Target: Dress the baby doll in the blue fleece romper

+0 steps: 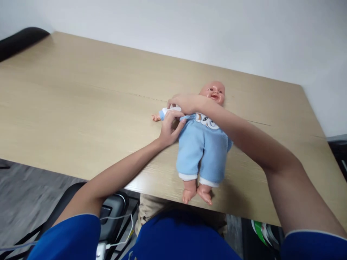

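A baby doll [214,91] in a light blue romper [202,150] lies on its back on the wooden table [81,101], head toward the wall and bare feet at the near edge. My left hand [170,127] pinches the romper fabric at the doll's shoulder, beside its outstretched arm [159,116]. My right hand [184,102] reaches across the doll's chest, fingers curled on the same shoulder and sleeve.
A white wall runs behind the table. A dark chair back [18,39] shows at the far left corner. Under the near edge stand a black chair [114,209] with white cables and a green and white object [260,231] on the floor.
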